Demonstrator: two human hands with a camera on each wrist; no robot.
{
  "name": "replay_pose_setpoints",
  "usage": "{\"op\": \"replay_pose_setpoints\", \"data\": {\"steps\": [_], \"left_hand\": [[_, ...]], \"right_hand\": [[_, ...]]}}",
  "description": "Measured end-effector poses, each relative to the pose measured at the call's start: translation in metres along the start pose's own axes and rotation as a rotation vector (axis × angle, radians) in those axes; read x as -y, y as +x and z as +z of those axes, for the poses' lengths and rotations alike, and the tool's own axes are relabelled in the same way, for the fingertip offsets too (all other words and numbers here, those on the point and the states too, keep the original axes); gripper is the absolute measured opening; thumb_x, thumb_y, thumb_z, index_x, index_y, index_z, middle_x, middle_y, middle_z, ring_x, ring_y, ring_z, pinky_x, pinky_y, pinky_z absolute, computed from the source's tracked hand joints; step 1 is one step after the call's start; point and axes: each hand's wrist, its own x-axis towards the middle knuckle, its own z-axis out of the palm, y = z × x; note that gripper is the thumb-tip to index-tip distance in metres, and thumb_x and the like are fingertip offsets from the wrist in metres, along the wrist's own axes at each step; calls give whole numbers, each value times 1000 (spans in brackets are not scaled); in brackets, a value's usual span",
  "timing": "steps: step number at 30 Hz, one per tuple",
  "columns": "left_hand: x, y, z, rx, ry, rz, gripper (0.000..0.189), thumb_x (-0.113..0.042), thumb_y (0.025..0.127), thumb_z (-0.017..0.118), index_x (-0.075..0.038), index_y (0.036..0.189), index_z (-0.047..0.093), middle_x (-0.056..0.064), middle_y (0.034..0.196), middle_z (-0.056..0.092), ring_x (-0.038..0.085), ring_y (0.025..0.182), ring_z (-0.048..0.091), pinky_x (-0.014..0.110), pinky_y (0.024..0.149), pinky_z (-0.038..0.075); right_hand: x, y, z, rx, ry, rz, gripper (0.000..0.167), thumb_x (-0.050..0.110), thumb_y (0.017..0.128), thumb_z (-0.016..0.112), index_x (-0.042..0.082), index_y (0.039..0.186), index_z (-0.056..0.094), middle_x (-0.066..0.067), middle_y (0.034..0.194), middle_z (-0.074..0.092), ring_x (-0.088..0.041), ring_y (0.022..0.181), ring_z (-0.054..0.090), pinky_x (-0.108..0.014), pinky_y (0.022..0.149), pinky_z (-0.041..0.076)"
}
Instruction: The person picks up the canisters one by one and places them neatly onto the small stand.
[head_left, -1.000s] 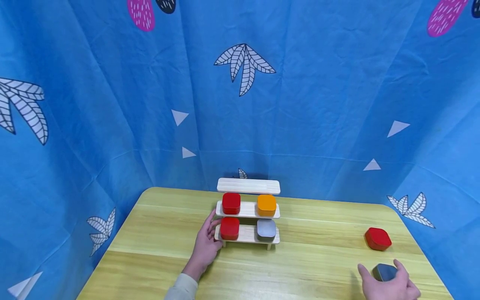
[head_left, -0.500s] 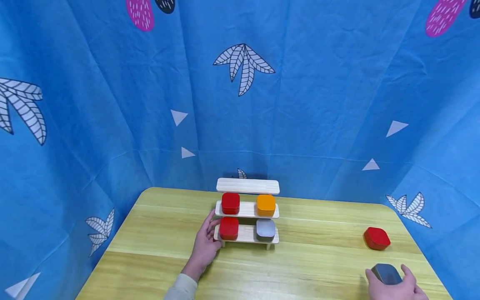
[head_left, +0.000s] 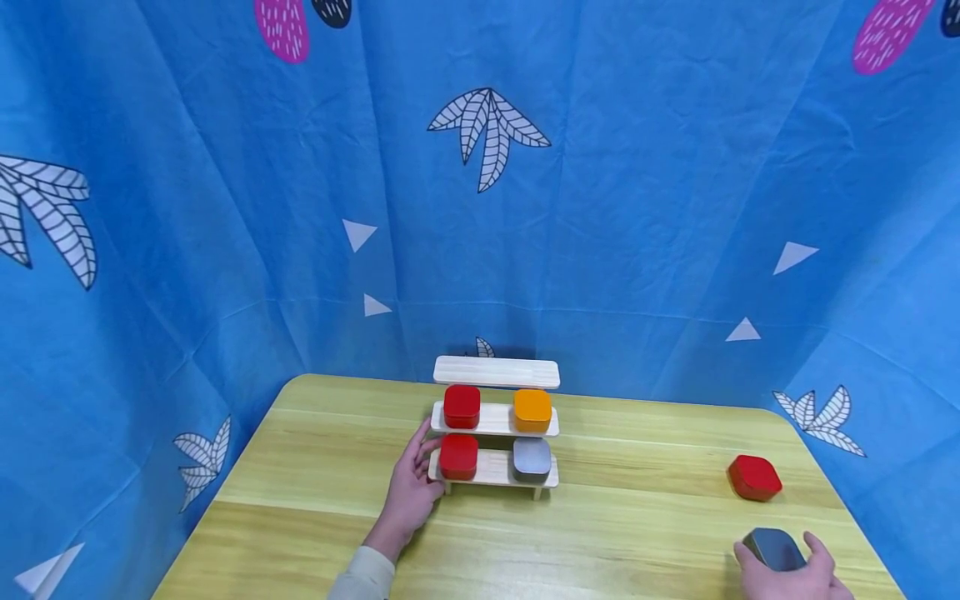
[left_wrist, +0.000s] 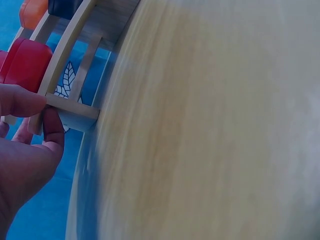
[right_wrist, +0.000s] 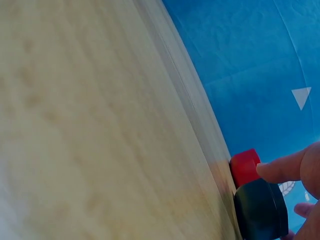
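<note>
Now my right hand [head_left: 792,581] has moved round the dark box [head_left: 777,547]; I can't tell if it grips. My left hand [head_left: 412,493] pinches the shelf [head_left: 496,468] on the wooden table [head_left: 622,525], near blue cloth [head_left: 645,217].

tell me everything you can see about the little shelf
The shelf is pale and looks wooden, with three narrow, round-cornered tiers stepping up toward the back and short supports beneath. It stands upright on the table, near the curtain. The middle tier holds a red box and an orange box; the lowest holds another red box and a grey box. The left hand grips its left end, thumb and fingers around the wood.
</note>
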Motion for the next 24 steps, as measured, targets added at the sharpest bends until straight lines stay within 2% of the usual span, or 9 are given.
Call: {"op": "replay_pose_setpoints", "data": {"steps": [12,24], "left_hand": [[0,1,0,-11,9,-20,103,25,76,60,-29,159,29,7,143,49,32,121,49,31,78,54],[-1,1,0,-11,1,-22,105,24,74,62,-28,159,29,7,143,49,33,118,49,32,77,55]], "right_hand": [[-1,8,0,12,-13,-3,103,21,83,74,7,159,6,-42,144,11,-56,133,15,-69,89,38],[-1,12,2,10,9,4,97,17,86,70,7,159,7,-40,144,14,-56,132,17,-69,93,34]]}}
